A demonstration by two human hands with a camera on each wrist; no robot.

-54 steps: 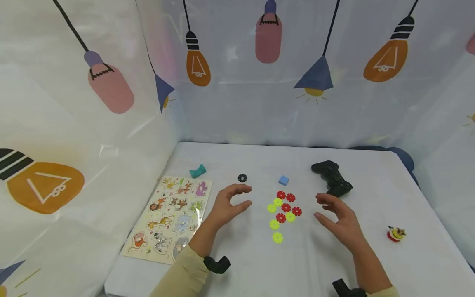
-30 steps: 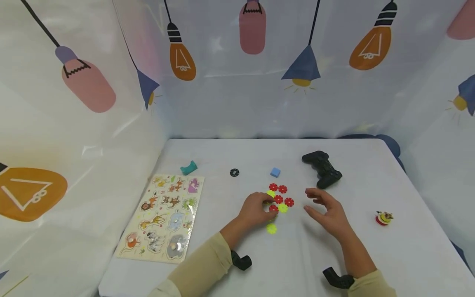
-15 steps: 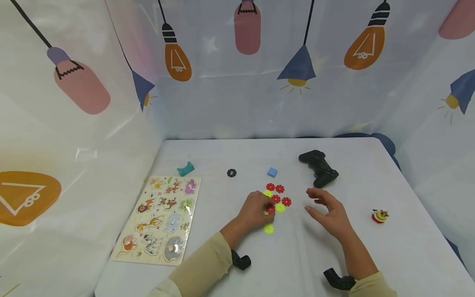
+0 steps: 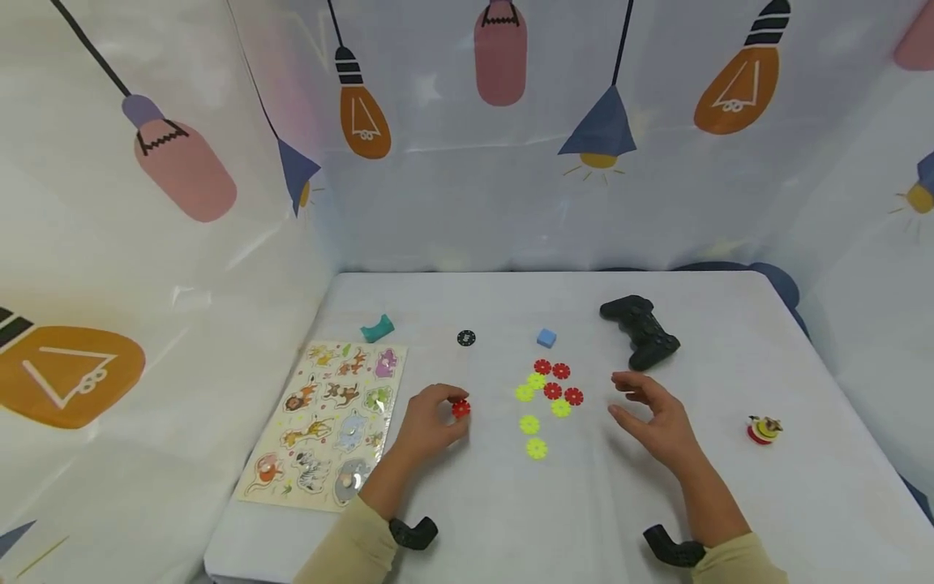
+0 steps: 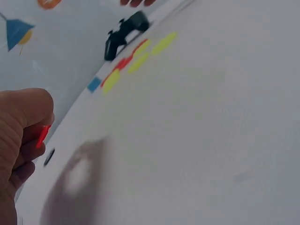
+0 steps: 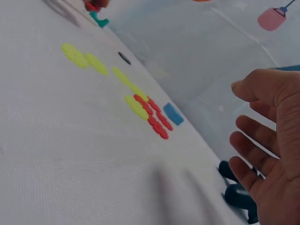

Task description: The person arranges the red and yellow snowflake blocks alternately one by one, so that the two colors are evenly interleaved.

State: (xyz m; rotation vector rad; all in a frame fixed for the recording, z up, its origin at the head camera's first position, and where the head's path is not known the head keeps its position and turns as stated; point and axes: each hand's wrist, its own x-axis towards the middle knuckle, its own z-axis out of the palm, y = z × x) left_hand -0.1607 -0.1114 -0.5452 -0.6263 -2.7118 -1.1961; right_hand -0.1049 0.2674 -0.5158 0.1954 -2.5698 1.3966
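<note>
My left hand pinches a red flower-shaped disc between thumb and fingers, over the table just right of the animal puzzle board. The left wrist view shows that same red disc edge-on at the fingertips, with the hand's shadow on the cloth. Several red discs and yellow discs lie flat in a loose cluster at the table's middle. Right of them, my right hand hovers with fingers apart and nothing in it; the right wrist view shows its bare palm.
Behind the cluster lie a blue block, a black round chip and a teal curved piece. A black game controller rests at the back right. A small red-and-yellow figure sits on the right of the white table.
My left hand reached right into the cluster, took a red disc from its lower left part, and came back left with it. The right hand stayed nearly in place.
</note>
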